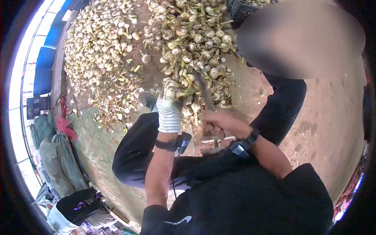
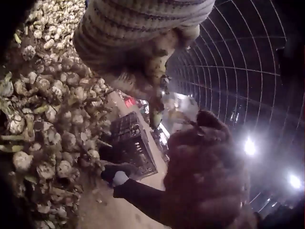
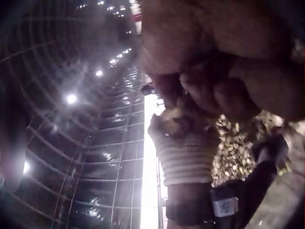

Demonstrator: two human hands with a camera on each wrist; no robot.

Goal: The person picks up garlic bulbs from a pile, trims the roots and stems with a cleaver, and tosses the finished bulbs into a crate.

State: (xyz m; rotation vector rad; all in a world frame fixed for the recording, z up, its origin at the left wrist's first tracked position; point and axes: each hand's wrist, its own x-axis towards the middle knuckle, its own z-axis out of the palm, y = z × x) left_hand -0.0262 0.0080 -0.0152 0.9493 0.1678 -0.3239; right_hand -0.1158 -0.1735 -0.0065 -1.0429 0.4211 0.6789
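Left hand [image 1: 169, 106] seemingly holds garlic [image 2: 157, 107]; right hand [image 1: 224, 122] grips a blurred tool [image 1: 205, 92].

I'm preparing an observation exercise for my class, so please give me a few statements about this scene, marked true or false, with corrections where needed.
1. The left hand wears a striped glove. True.
2. The right hand is gloved as well. False: it is bare.
3. The right hand grips a narrow, knife-like tool, blurred in the head view. True.
4. All the garlic bulbs are packed away in crates. False: a great many lie heaped on the ground.
5. Only one wrist has a strap. False: there is a strap on the left wrist and another on the right.
6. The left wrist view shows a black crate. True.
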